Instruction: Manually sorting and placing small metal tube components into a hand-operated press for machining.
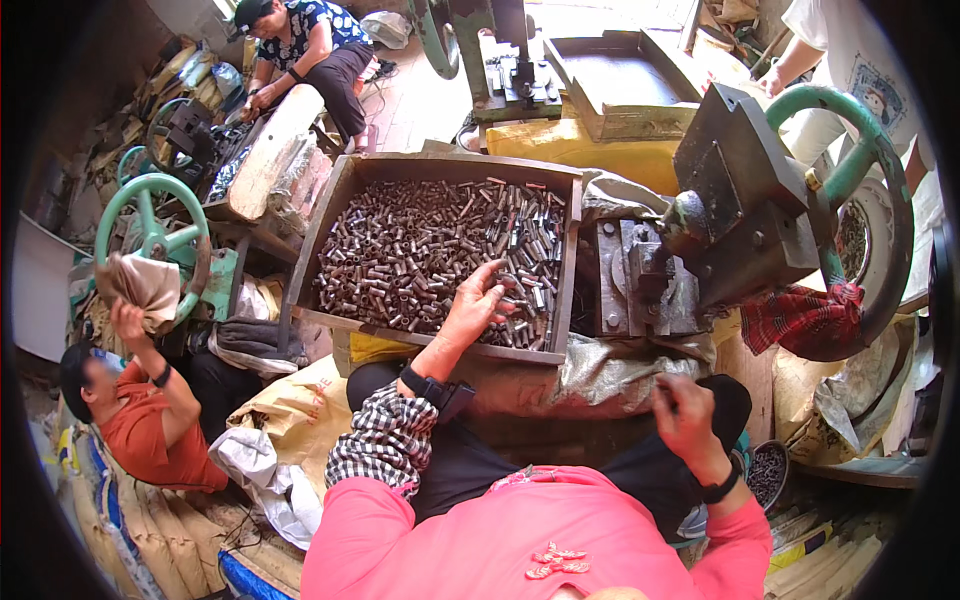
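My left hand (478,302) reaches over a wooden tray (330,205) heaped with short metal tubes (410,240). Its fingers are apart at the near right part of the heap, and no tube shows in its grip. My right hand (688,418) is above my right knee, fingers curled in; whatever they may hold is hidden. Just right of the tray stands a hand press with a metal die block (650,275) under its ram. The press's dark head (745,190) tilts over the die, and a green handwheel (885,150) is joined to it.
A red checked cloth (805,315) is tied on the wheel rim. Sacking (620,375) hangs below the die. A bowl of small parts (768,472) sits by my right side. Co-workers sit at the left (160,420) and far left (300,60); another person (850,60) stands at right.
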Motion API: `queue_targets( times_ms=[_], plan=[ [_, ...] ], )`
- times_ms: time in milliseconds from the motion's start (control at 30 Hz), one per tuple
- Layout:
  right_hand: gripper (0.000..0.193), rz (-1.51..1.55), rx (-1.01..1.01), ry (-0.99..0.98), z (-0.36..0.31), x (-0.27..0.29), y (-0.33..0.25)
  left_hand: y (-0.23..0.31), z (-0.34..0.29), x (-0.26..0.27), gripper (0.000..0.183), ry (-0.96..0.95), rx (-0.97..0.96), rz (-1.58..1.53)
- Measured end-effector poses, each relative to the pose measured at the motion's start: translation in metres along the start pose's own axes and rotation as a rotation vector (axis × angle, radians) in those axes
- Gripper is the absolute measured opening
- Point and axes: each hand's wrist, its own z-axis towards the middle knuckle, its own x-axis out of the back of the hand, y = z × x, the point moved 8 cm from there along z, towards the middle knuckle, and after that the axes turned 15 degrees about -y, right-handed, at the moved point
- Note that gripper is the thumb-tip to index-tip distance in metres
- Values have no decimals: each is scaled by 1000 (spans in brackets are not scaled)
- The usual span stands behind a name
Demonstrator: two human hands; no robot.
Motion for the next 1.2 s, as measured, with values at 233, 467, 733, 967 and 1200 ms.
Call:
queue_targets(
  times_ms=[233,467,733,967,1200],
  plan=[
    [18,-99,104,-128,98,-70,-10,10,-8,19,28,9,-94,543],
    [12,-640,312,-128,156,-131,-26,21,-7,4,20,-3,-233,914],
    [15,-719,106,-326,175,-178,-2,23,-4,-16,16,-77,-179,1097],
    [16,-693,134,-303,182,-189,4,12,-3,-25,16,-119,-90,1367],
    [14,-647,161,-259,177,-174,0,13,3,-27,13,-173,-110,1350]
  ],
)
